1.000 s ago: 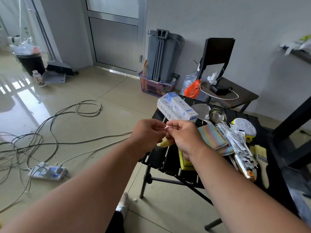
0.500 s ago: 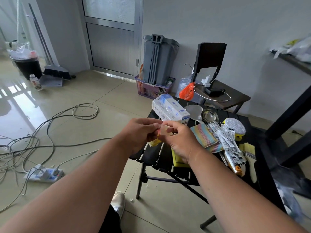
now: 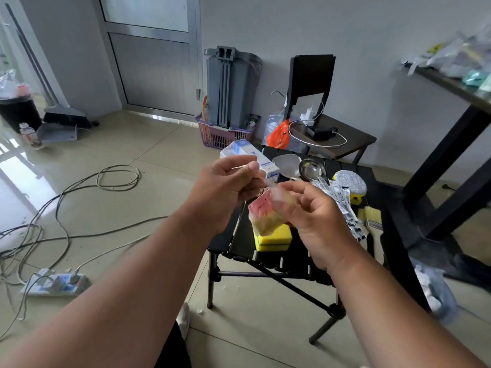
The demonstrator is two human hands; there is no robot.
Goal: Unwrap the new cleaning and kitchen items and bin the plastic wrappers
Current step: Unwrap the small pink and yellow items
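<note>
The left hand (image 3: 225, 189) is raised over the near edge of the black worktop (image 3: 268, 261), its thumb and forefinger pinching the stretched top of a clear plastic wrapper (image 3: 268, 185). The right hand (image 3: 313, 211) sits just to the right of it and slightly lower, fingers curled round a small pink-and-yellow wrapped pack (image 3: 265, 215) that hangs between the two hands, tilted, with its lower end close above a yellow sponge (image 3: 272, 239). The wrapper blurs where it runs between the two grips, so how far it is torn cannot be told.

Beyond the left hand lies a white and blue box (image 3: 247, 155) at the far left corner of the worktop. Beyond the right hand rest a metal ladle (image 3: 309, 168) and a pale scoop (image 3: 285, 163); to the right of the right hand lie a glittery silver scrubber (image 3: 350, 183), long printed packets (image 3: 342, 205) and a pale-bristled brush (image 3: 372, 216).

Farther off, behind both hands, a grey bin (image 3: 231, 83) stands against the wall with a purple basket (image 3: 220, 132) at its foot. Left of the left hand, cables (image 3: 117, 176) trail over the tiled floor to a power strip (image 3: 55, 282)
</note>
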